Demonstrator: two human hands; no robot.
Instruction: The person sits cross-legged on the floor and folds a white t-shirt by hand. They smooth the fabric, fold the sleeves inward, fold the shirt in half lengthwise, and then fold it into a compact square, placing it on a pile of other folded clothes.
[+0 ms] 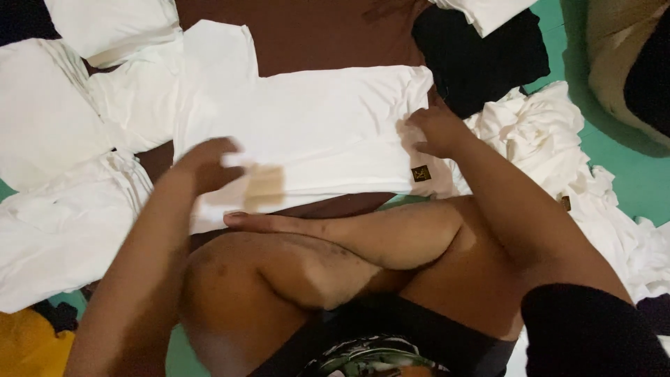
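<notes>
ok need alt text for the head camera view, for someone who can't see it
Seen from above, a seated person presses both hands on a white t-shirt spread over a brown cloth: the left hand blurred near its lower left, the right hand on its right edge. Piles of white garments lie on both sides.

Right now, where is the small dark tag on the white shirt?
In the head view, the small dark tag sits at the white shirt's lower right corner, just below the right hand.

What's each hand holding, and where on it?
Left hand, blurred, grips the white shirt at its near left edge; right hand presses flat on its right end, not gripping.
</notes>
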